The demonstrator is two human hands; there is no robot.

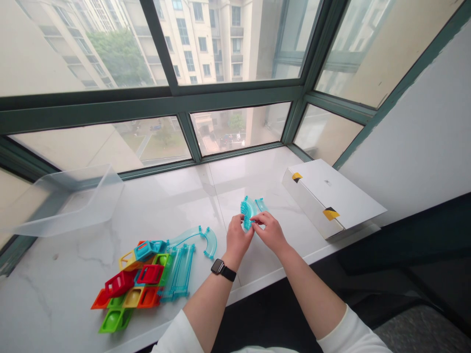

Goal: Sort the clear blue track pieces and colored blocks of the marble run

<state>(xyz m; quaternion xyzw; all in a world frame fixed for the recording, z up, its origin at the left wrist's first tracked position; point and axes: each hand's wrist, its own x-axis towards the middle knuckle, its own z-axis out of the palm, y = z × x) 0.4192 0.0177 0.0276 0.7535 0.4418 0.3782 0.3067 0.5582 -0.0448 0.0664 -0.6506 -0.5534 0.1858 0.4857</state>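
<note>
Left hand (237, 239), right hand (271, 232) grip teal track (249, 209); clear bin (79, 203) tilted.

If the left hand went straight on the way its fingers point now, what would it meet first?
The curved teal track piece, which the left hand holds together with the right hand. Past it, only bare sill seems to lie before the window frame.

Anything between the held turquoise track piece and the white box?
Nothing. In the head view, only bare marble sill separates the turquoise track piece, held by the left hand and right hand, from the white box.
</note>
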